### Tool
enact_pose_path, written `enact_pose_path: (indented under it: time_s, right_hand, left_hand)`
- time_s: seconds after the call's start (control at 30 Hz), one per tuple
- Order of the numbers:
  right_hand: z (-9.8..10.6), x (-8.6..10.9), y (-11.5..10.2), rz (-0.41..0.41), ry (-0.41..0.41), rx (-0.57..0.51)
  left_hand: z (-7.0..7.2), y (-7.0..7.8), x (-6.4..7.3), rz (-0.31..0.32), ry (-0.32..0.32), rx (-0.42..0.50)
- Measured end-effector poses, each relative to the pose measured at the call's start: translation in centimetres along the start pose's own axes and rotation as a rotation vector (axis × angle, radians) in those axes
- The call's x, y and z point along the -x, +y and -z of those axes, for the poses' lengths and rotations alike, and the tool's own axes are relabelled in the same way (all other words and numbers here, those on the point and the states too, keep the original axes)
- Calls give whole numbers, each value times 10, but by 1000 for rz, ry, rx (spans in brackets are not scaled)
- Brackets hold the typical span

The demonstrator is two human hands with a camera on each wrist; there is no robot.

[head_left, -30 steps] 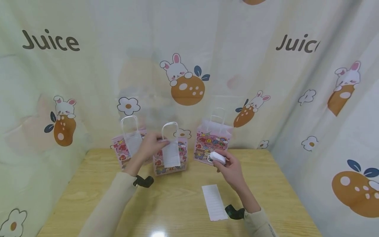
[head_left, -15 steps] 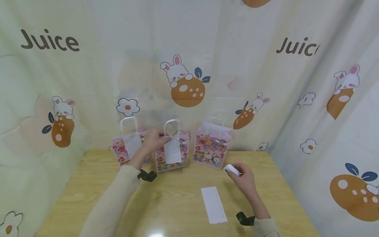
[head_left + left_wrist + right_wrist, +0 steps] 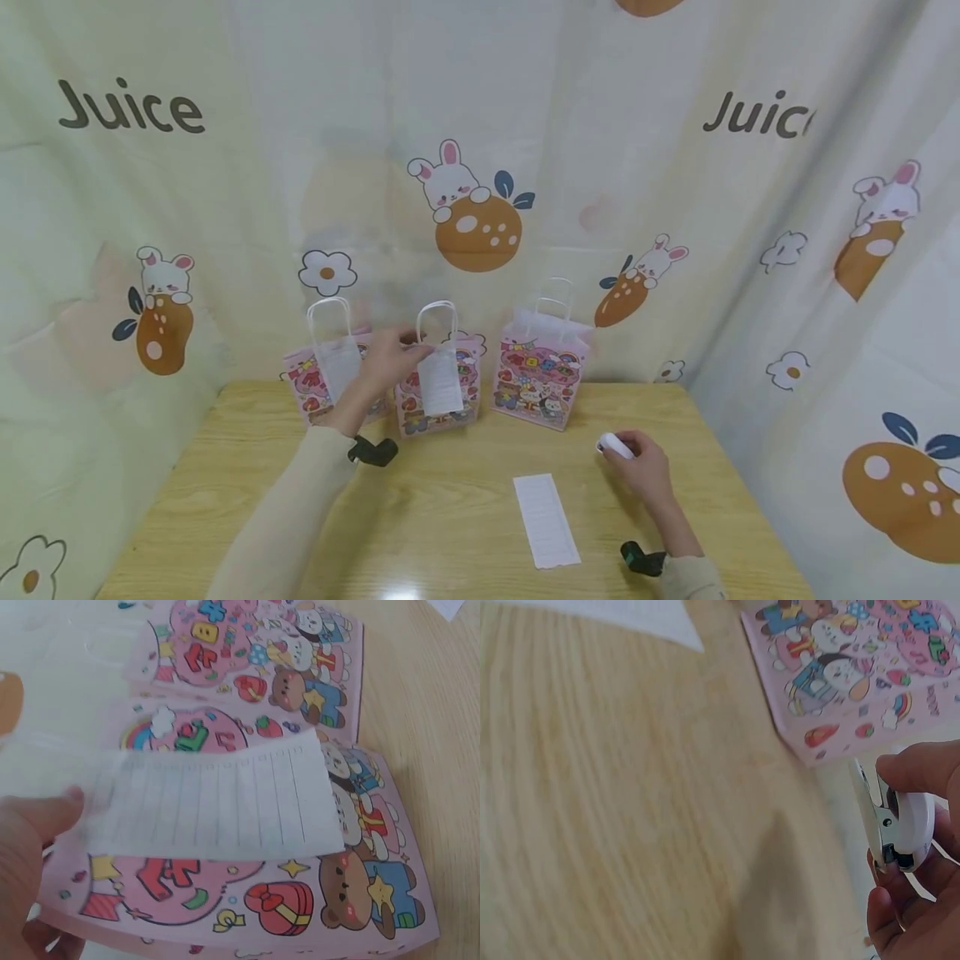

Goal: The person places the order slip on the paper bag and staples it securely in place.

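Observation:
My left hand (image 3: 390, 360) pinches the top of a lined paper slip (image 3: 225, 802) against the rim of the middle pink paper bag (image 3: 411, 408). The slip hangs over the bag's cartoon front, below its white twisted handles. In the left wrist view the thumb lies on the slip's upper end, with fingertips showing behind the bag. Above the table at the right, my right hand (image 3: 648, 473) holds a small white stapler (image 3: 907, 817) between thumb and fingers. Another lined slip (image 3: 546, 521) lies flat on the wooden table, left of the right hand.
A pink bag (image 3: 303, 379) with a slip (image 3: 339, 362) on its front stands at the left, partly behind my left hand. The right pink bag (image 3: 540, 375) stands upright near the curtain (image 3: 600, 108). The wooden table (image 3: 450, 517) runs back to the curtain.
My right hand has drawn the stapler away from in front of the right bag, toward the right and nearer me. My left hand keeps its pinch, and the middle bag has shifted slightly.

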State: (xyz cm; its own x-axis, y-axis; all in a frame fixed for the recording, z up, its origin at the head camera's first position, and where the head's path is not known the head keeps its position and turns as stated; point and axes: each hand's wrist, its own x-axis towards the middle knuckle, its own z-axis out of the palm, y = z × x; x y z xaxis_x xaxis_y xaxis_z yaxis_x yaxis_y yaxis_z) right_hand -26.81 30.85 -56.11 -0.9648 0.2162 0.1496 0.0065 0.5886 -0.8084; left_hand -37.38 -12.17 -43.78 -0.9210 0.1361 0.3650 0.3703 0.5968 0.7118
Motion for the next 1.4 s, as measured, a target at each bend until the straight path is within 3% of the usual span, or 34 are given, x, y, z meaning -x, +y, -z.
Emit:
enact_pose_path:
  time_s: [0.23,0.33,0.43,0.63,0.9,1.23,1.4]
  right_hand:
    - [7,2,14,-72,-26,11]
    - [11,4,21,-90,-16,9]
    - [15,6,27,-97,-7,17]
    - [17,12,37,-106,-8,50]
    - [17,10,44,-126,-19,59]
    - [15,7,47,-131,-14,44]
    - [14,13,46,-147,-28,44]
  left_hand:
    - [7,16,24,-79,317,-62]
    - [8,21,38,-116,379,-63]
    - [8,21,54,-143,381,-47]
    - [5,5,92,-130,313,-49]
    - [-4,-22,136,-26,166,-37]
    - [-36,-56,182,76,-24,16]
    - [-48,-55,197,102,-123,76]
